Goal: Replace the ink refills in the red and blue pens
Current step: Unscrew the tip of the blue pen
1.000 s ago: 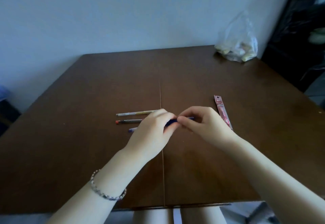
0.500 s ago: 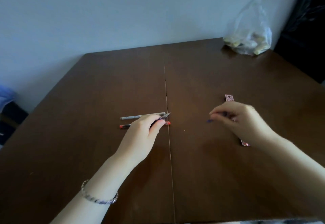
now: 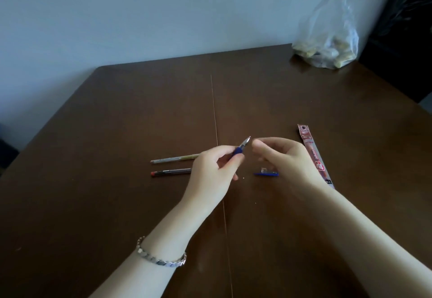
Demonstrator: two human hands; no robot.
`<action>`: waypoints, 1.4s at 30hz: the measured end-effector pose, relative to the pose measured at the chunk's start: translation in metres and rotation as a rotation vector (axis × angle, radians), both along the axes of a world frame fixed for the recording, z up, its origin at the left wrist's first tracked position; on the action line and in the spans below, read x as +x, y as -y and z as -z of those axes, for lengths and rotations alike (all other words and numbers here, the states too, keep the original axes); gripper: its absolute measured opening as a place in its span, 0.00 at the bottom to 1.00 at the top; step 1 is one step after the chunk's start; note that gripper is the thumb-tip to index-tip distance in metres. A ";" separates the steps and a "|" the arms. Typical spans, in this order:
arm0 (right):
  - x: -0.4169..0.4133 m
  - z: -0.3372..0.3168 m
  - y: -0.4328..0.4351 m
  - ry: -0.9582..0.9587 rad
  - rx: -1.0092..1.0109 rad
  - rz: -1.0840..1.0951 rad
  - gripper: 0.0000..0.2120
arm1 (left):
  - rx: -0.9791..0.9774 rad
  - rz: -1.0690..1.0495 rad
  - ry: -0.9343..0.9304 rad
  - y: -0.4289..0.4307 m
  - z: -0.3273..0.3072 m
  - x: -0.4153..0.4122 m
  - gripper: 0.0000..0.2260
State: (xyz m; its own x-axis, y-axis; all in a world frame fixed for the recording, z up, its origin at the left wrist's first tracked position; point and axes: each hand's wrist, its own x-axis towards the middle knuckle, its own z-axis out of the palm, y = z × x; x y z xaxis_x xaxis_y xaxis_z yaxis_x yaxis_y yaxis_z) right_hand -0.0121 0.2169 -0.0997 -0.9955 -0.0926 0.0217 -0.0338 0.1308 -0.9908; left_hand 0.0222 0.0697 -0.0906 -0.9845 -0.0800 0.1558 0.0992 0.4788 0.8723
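**Position of parts**

- The left hand (image 3: 210,176) grips the blue pen (image 3: 239,150) by its blue grip section, between thumb and fingers. The pen is lifted off the surface (image 3: 117,204).
- The pen's long axis runs from the left palm up and to the right. The bare metal tip leads and points straight at the right hand (image 3: 288,159).
- The right hand hangs above the surface with its fingers loosely curled. Nothing shows in them. Its fingertips (image 3: 256,145) lie just beside the pen tip, apart from it by a small gap.
- A blue cap (image 3: 266,174) lies flat on the surface under the right hand, below and to the right of the pen tip.
- The red pen (image 3: 170,172) lies on the surface to the left of the left hand, long axis left to right. A pale stick (image 3: 174,159) lies parallel just beyond it. Whether this is a refill cannot be told.
- The refill packet (image 3: 313,152) lies to the right of the right hand.

**Coming move (judgement)**

The right hand is the nearer one to the tip end. It probably closes on the tip section along the pen's axis while the left hand steadies the barrel, so that the nose can be unscrewed.
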 end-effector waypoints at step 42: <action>0.012 -0.010 -0.009 0.184 -0.265 -0.204 0.15 | 0.077 0.187 0.164 -0.016 -0.011 0.008 0.10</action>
